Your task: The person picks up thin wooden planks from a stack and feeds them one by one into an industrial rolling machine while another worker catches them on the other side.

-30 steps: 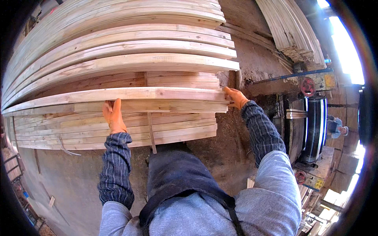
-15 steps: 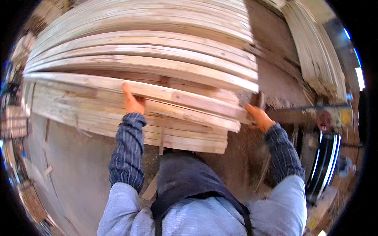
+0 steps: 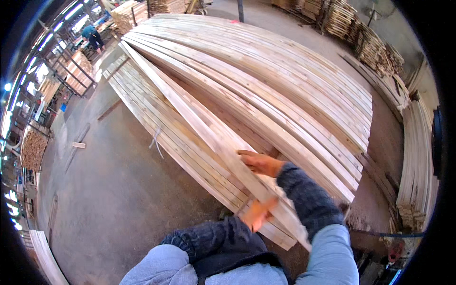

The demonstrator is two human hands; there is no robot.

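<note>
"Board (image 3: 213, 142): which way?"
"Ten-thirty to four-thirty, over the low stack (image 3: 190, 165)."
"Hold?"
"Near its lower end. Right hand (image 3: 261, 163) loosely open, touching its one-thirty edge, no visible grip; left hand (image 3: 258, 215), nearer the tip, blurred: can't tell."

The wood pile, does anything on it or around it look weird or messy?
Two little things do. A thin, pale strip pokes out loosely from the edge of the lower boards, spoiling their neat rows. Also, a small wood piece lies by itself on the floor, away from the pile.
</note>
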